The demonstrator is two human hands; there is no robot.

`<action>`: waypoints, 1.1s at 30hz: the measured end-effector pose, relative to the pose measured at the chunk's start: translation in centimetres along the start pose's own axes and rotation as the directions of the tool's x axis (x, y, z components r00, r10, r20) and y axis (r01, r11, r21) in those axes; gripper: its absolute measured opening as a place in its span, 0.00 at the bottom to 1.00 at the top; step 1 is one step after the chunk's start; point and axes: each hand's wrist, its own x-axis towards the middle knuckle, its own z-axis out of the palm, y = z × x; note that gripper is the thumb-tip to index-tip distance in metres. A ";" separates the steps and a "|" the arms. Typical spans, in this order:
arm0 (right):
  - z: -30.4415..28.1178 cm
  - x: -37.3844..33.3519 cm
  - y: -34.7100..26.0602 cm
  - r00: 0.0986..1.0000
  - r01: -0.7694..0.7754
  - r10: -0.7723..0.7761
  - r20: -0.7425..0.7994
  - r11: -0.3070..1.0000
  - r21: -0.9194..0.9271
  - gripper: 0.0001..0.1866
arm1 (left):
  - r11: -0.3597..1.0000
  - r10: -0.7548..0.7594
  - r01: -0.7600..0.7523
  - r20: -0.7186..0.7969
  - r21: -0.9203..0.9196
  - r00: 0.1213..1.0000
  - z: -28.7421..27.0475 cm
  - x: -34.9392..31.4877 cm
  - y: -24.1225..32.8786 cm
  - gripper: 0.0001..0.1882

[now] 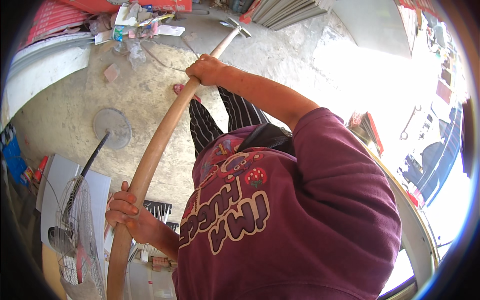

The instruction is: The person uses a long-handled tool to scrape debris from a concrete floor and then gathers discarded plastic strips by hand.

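Across the left half of the head view runs a long wooden pole (159,137), slanting from the lower edge up to the floor at the top. At its far end is a narrow grey T-shaped crosspiece (240,28); which kind of tool it is I cannot tell. My right hand (206,70) grips the pole's upper stretch, its arm reaching across from the right. Lower down and nearer to me, my left hand (127,207) wraps its fingers around the same pole. A pink shoe (178,89) shows just behind the pole, below my striped trousers.
Scraps and packaging (145,25) lie at the upper left, with a thin plastic bag (134,52) below. A pedestal fan's round base (112,128) and wire cage (77,230) stand left of the pole. Stacked grey panels (287,12) lean at the top. Glare washes out the right side.
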 end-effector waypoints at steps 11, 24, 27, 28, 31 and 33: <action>-0.4 2.9 3.3 0.993 -0.088 0.091 0.070 0.995 -0.052 0.09 | 0.997 -0.075 0.071 -0.092 -0.042 0.993 1.8 0.6 -4.6 0.16; 1.7 6.5 7.0 0.990 -0.105 0.114 0.079 0.988 -0.109 0.07 | 0.982 -0.105 0.092 -0.070 -0.167 0.992 2.1 2.8 -9.4 0.13; 1.7 7.5 6.5 0.980 -0.119 0.135 0.146 0.986 -0.116 0.08 | 0.976 -0.132 0.115 -0.081 -0.185 0.988 1.3 3.1 -9.8 0.11; 1.7 7.7 6.3 0.980 -0.111 0.126 0.153 0.989 -0.102 0.08 | 0.973 -0.149 0.129 -0.094 -0.189 0.984 0.9 3.0 -9.8 0.11; 1.8 8.2 5.5 0.978 -0.101 0.113 0.174 0.992 -0.074 0.08 | 0.967 -0.159 0.144 -0.057 -0.210 0.986 -0.4 2.5 -9.8 0.05; 1.9 8.4 4.7 0.975 -0.096 0.110 0.195 0.992 -0.078 0.08 | 0.965 -0.173 0.145 -0.113 -0.219 0.978 -0.6 2.5 -9.2 0.09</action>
